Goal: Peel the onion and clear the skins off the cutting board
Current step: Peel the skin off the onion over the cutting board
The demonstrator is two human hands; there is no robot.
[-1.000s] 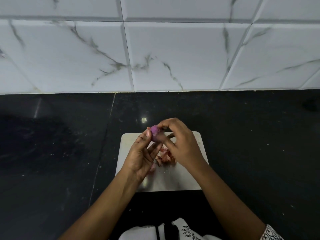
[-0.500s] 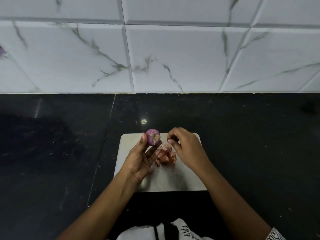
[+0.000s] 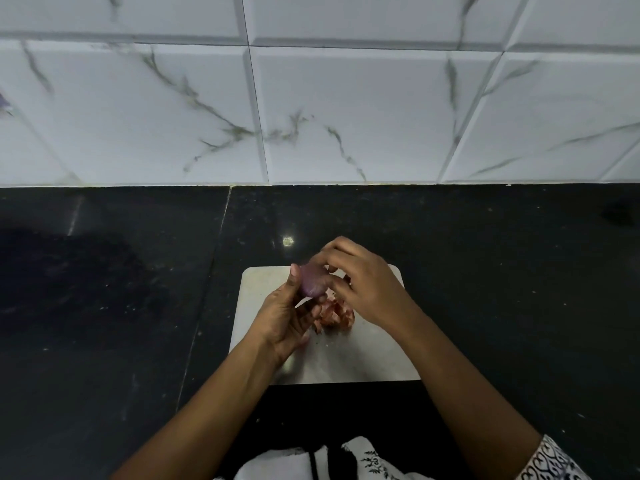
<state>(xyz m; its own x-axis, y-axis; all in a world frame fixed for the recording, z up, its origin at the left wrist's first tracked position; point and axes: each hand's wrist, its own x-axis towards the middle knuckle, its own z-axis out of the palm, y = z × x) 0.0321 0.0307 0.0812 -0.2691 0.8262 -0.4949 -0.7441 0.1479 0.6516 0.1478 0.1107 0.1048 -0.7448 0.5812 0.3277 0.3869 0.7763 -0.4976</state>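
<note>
- Marble-veined white tiles point(image 3: 363, 109) back a black stone surface point(image 3: 519, 271), where a pale cutting board point(image 3: 367, 358) lies before a person at work.
- Left hand point(image 3: 287, 317) forms the grip, thumb and fingers closed around a small purple onion point(image 3: 311, 280) held above the far part of the board.
- Right hand point(image 3: 367, 289), just beside that grip, sets its fingertips on the onion's top and side; whether they pinch a strip of skin cannot be told.
- Loose reddish skins point(image 3: 336, 315) lie heaped on the board directly below the grip, near the left fingers.
- Peeling looks nearly done: the bulb shows smooth and purple.
- Next, by this judgement, any last scrap must be plucked free, the onion set aside, and the skins gathered and swept off the board.
</note>
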